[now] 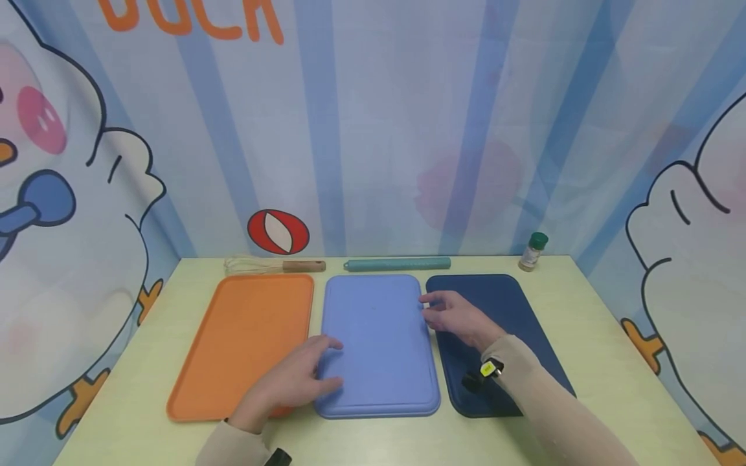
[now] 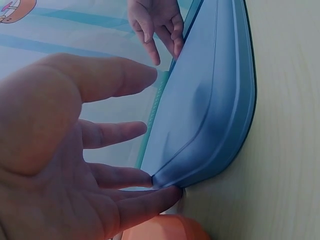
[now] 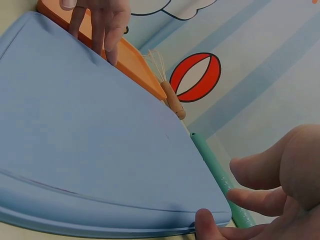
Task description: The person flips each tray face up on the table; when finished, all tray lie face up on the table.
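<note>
A light blue tray (image 1: 375,349) lies in the middle of the table, a smooth flat face upward and a stepped border around it. At its left edge is my left hand (image 1: 300,372), thumb and fingers spread; in the left wrist view the lower fingertips (image 2: 170,196) are right at the tray's corner. My right hand (image 1: 457,317) reaches over the dark blue tray (image 1: 495,388) to the light blue tray's right edge, its fingers loosely bent. In the right wrist view one fingertip (image 3: 205,220) meets that edge near the far corner. Neither hand grips anything.
An orange tray (image 1: 250,336) lies on the left, close to the light blue one. Along the back of the table (image 1: 583,362) are a wooden-handled whisk (image 1: 303,266), a teal rod (image 1: 396,264) and a green-capped jar (image 1: 533,252). A printed curtain (image 1: 384,129) hangs behind them.
</note>
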### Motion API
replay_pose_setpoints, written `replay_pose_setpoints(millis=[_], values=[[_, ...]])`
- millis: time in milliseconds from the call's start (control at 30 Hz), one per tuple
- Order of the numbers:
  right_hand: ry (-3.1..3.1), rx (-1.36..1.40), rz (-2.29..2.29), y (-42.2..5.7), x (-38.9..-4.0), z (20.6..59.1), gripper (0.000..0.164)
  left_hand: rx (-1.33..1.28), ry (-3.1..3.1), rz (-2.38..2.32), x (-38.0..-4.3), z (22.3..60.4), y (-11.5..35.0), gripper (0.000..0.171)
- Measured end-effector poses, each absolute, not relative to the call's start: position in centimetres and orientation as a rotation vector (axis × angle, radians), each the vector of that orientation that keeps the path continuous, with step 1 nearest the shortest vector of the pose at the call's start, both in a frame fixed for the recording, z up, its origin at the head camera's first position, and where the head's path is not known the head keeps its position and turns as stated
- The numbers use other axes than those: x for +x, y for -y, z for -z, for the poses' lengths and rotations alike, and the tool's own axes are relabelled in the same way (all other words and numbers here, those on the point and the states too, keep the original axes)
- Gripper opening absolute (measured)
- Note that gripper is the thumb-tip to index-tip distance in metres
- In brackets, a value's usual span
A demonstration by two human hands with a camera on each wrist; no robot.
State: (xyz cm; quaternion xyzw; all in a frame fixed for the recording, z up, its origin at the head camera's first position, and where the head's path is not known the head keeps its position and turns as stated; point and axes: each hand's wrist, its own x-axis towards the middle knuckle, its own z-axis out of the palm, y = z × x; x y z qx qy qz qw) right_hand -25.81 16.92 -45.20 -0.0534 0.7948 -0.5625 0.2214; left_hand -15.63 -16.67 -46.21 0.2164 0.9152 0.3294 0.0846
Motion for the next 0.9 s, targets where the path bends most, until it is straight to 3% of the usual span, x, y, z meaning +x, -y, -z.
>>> replay_pose_setpoints(millis=[900], values=[[-2.177, -0.192, 1.589, -16.83, -25.69, 45.76, 0.049, 0.588, -2.721, -0.985, -15.84, 46.46, 16.66, 0.052]])
